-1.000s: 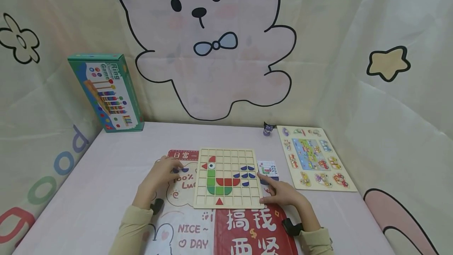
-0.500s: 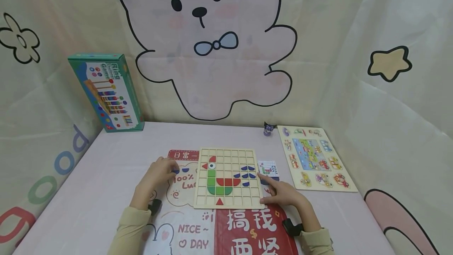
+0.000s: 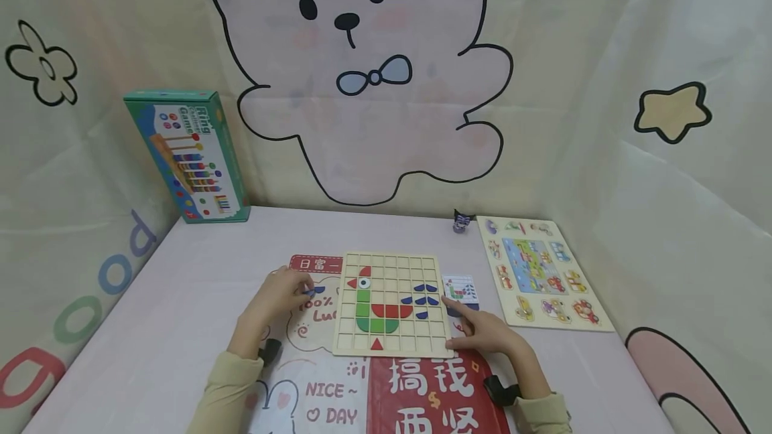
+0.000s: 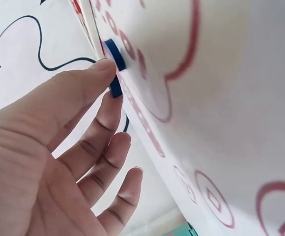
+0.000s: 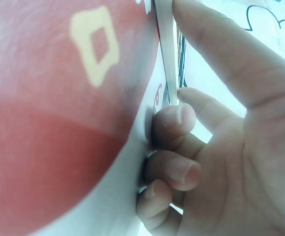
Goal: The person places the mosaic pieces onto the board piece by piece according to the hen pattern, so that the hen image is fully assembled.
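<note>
My left hand [image 3: 282, 293] pinches a small blue leaf-shaped piece [image 4: 115, 87] between thumb and index finger, low over the mat. A second blue piece [image 4: 115, 53] lies on the mat right beside those fingertips. To the right, a wooden grid board [image 3: 386, 270] carries a bird shape of red, green and blue pieces, with a round eye piece [image 3: 364, 282] and a red triangle [image 3: 376, 344] at the bottom. My right hand [image 3: 482, 330] rests its extended thumb and index finger on the board's right edge; its other fingers curl below, near the mat.
A printed red and white mat [image 3: 326, 380] lies under the board. Partly behind the board sits a small pattern card [image 3: 461, 288]. An animal puzzle board [image 3: 543, 273] is at the right, a purple figurine [image 3: 462, 221] at the back, and a green game box [image 3: 189, 156] stands at the left.
My left fingers have shifted slightly over the blue pieces on the mat, and one piece now shows pinched. My right hand stays at the board's edge. The head view has turned a little left.
</note>
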A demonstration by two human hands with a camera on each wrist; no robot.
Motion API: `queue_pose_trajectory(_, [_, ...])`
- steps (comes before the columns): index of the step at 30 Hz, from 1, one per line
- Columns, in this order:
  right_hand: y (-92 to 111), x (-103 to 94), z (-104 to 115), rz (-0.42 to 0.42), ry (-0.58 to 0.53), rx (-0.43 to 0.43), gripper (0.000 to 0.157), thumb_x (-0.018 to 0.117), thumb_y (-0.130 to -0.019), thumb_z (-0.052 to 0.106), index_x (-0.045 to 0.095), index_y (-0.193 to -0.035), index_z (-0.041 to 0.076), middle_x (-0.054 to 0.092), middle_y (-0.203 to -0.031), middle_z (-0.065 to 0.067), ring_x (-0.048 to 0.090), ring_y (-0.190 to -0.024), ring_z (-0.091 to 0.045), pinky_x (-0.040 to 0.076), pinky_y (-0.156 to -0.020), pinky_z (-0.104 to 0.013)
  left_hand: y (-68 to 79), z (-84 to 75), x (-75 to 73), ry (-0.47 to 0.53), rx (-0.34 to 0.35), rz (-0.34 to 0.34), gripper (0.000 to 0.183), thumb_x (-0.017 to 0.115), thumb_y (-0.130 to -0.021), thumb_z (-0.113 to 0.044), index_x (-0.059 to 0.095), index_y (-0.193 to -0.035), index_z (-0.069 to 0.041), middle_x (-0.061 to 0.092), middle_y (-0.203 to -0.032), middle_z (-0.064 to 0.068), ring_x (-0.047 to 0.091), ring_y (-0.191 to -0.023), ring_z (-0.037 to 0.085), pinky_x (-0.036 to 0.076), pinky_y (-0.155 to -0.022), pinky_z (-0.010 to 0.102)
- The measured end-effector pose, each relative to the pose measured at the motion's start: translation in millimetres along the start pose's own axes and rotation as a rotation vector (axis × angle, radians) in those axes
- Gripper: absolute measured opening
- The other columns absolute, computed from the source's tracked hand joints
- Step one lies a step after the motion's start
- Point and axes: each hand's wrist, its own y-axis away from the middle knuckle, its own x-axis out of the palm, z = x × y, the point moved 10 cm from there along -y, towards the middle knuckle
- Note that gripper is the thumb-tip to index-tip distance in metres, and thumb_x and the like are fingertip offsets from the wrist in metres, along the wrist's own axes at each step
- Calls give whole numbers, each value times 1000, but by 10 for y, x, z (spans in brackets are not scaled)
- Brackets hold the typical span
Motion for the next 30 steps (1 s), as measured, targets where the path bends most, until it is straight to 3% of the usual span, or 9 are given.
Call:
queue_pose_trajectory(8, [8, 14, -16, 2, -11, 7, 85, 72, -73, 49, 33, -144, 25, 43, -60, 3, 35, -53, -10, 31, -53, -25, -13, -210, 65, -16, 57, -9, 15, 76, -73, -17, 69, -86, -17, 64, -78, -5, 52, -77, 14, 44, -73, 37])
queue_pose_trajectory(15, [3, 19, -1, -1, -2, -13, 85, 72, -73, 50, 34, -144, 23, 43, -59, 4, 35, -51, -8, 31, -51, -24, -6, -361, 152, -54, 91, -23, 13, 75, -74, -19, 69, -85, -22, 61, -79, -11, 50, -82, 12, 42, -77, 37])
queue_pose_trajectory(21, [2, 5, 18, -3, 8, -21, 84, 72, -73, 50, 34, -144, 24, 43, -59, 4, 35, -52, -8, 31, -52, -24, -5, -565, 272, -94, 176, -9, 14, 76, -74, -26, 68, -86, -24, 59, -77, -11, 46, -80, 11, 39, -74, 35])
queue_pose_trajectory(30, [3, -6, 20, -6, 8, -26, 84, 72, -73, 50, 34, -144, 23, 44, -59, 4, 35, -51, -7, 30, -51, -23, 44, -968, 434, -83, 313, 16, 10, 73, -76, -22, 70, -85, -24, 65, -86, -9, 48, -85, 12, 40, -79, 39])
